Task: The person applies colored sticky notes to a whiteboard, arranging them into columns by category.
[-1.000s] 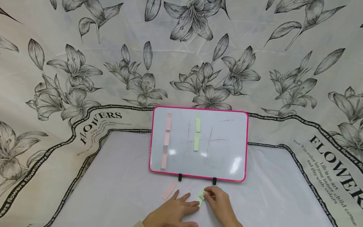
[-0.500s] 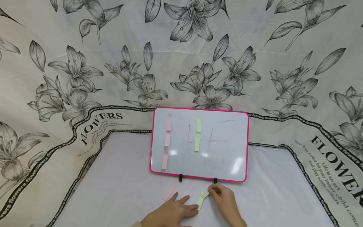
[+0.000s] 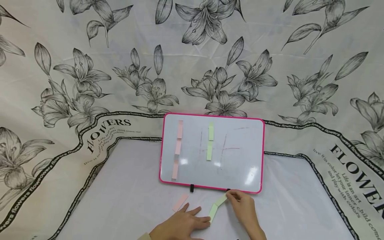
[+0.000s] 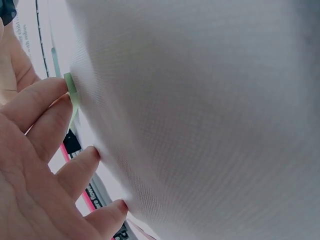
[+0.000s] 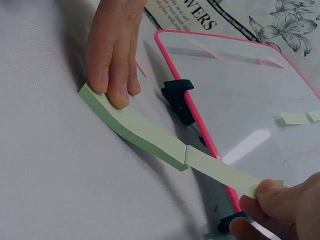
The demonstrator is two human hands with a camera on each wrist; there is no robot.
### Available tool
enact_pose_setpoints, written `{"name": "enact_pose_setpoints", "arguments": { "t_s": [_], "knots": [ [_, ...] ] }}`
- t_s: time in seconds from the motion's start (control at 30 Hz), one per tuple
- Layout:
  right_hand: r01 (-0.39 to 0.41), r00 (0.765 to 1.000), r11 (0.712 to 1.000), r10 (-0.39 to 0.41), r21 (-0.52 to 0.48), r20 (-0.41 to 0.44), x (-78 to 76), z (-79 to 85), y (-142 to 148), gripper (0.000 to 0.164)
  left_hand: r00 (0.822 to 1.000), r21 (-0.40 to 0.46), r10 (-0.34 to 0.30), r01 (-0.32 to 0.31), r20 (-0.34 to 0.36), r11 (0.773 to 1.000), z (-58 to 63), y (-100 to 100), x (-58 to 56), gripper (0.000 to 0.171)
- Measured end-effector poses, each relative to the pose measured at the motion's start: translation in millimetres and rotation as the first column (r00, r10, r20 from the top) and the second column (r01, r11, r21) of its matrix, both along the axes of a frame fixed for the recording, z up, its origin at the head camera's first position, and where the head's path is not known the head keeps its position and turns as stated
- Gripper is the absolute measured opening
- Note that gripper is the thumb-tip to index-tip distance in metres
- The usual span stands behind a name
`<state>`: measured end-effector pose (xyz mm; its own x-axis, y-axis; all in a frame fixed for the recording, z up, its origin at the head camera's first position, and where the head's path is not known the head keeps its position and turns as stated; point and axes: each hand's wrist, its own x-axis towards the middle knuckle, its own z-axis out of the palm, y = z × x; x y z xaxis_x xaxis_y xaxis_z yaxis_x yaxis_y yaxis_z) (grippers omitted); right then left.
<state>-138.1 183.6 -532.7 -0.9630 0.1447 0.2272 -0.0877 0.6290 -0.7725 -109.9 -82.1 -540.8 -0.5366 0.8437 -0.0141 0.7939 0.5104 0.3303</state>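
Note:
A thick pad of narrow green sticky notes lies on the white cloth, bent up slightly at its near end. My left hand is spread flat beside it, with straight fingertips pressing down that near end. Between thumb and fingers, my right hand pinches the far end of a green sticky note. This strip stretches from the pad's far end toward the whiteboard, its other end still meeting the pad. In the left wrist view the pad mostly hides behind the left fingers.
A pink-framed whiteboard leans behind on black feet. Pink strips run down its left side, and two green strips hang near its middle. A pink sticky-note pad lies by the left hand. Flower-printed fabric surrounds the table.
My right hand has moved right and away from the pad, drawing the top green sticky note out straight from folded over it. The left hand stays on the pad.

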Motion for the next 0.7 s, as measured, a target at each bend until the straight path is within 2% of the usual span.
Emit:
{"name": "enact_pose_setpoints", "arguments": {
  "t_s": [0.2,0.4,0.53,0.7],
  "knots": [
    [0.018,0.999,0.999,-0.019,-0.031,-0.035,-4.0,10.7,5,0.004,1.0,0.002,0.004,-0.004,0.019,1.0,-0.2,-1,-0.9,0.065],
    [-0.039,0.998,0.997,0.037,-0.062,-0.042,-6.8,23.5,2,0.006,1.0,0.011,0.011,-0.012,0.015,1.0,-0.1,1,-1.4,0.062],
    [-0.055,0.997,0.996,0.052,-0.069,-0.058,-7.8,30.3,0,0.006,0.999,0.016,0.004,-0.005,0.038,1.0,-0.5,1,-2.1,0.062],
    [-0.118,0.988,0.99,0.108,-0.081,-0.114,-12.8,37.9,-3,0.008,1.0,0.01,-0.008,0.008,0.03,1.0,-4.3,-1,-2.9,0.064]
  ]
}}
